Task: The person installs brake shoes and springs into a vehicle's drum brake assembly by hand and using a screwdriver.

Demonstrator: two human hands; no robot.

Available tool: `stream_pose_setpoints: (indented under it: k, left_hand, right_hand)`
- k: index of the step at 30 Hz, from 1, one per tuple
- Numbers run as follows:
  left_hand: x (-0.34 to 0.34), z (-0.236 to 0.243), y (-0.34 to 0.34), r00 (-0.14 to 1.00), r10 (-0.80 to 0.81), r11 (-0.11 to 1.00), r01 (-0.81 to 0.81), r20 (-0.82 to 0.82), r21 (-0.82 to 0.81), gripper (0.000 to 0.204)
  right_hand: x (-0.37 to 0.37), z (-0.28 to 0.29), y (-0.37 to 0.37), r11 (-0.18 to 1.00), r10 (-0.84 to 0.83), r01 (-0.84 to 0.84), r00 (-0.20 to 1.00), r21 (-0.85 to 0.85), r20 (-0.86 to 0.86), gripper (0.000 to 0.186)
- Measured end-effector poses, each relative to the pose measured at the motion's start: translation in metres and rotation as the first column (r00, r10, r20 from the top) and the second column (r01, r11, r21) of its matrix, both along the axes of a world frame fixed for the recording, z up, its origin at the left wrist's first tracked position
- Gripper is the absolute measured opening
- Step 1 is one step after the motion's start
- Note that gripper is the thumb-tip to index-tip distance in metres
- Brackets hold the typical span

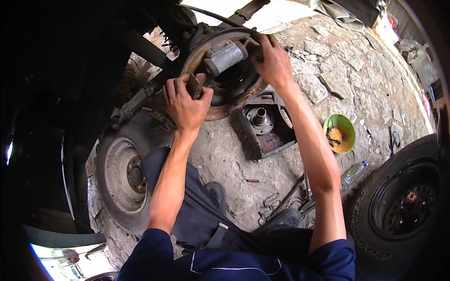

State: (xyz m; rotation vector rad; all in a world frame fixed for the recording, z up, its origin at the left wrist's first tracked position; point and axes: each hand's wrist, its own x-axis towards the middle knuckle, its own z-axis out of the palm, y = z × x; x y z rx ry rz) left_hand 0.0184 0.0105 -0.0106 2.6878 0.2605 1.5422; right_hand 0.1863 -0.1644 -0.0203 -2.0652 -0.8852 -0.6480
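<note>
At the upper middle of my view, the round rusty backplate (218, 114) stands tilted on the vehicle's underside, a grey cylinder (227, 57) set slantwise across its upper part. My left grip (186, 107) is at its left edge, thumb and fingers pinching a rusty brown metal piece (195, 85) just below and left of the cylinder. My right grip (274, 64) is at the upper right edge, fingers bent over, thumb tucked inward; what lies between them is in shadow, so cannot tell whether it is closed on anything.

Below the plate, on the stony ground (225, 161): a dark open box (244, 136), holding a round hub (259, 122) with its tube pointing up. Right of it, past my forearm, a green bowl (345, 120), brownish inside, a dark tangled thing in it. Clear bottle (353, 174) on its side, near the bowl.

Nearer me, a thin piece with a reddish-brown middle (253, 181) lies between my dark shoes (215, 194). Metal bars (288, 196) beside the right shoe. One wheel (118, 173) at far left, pale-rimmed; another (363, 225) at far right, black-rimmed.
</note>
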Motion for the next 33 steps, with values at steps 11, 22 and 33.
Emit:
stream_pose_setpoints:
  k: [11, 22, 33]
  left_hand:
    - [0.002, -0.001, 0.004, 0.999, -0.024, 0.997, 0.021, 0.041, 0.069, 0.033]
    - [0.006, -0.005, -0.011, 0.978, -0.076, 0.996, 0.064, 0.196, 0.067, 0.041]
    - [0.006, -0.012, -0.004, 0.978, -0.169, 0.973, 0.186, 0.121, -0.139, 0.041]
  right_hand:
    - [0.0, -0.015, 0.001, 0.998, -0.053, 0.054, 0.999, 0.044, -0.006, 0.061]
    - [-0.003, -0.017, 0.01, 0.984, -0.13, 0.118, 0.988, 0.131, 0.088, 0.075]
    - [0.03, -0.016, -0.023, 0.987, 0.155, -0.152, 0.986, -0.049, 0.06, 0.069]
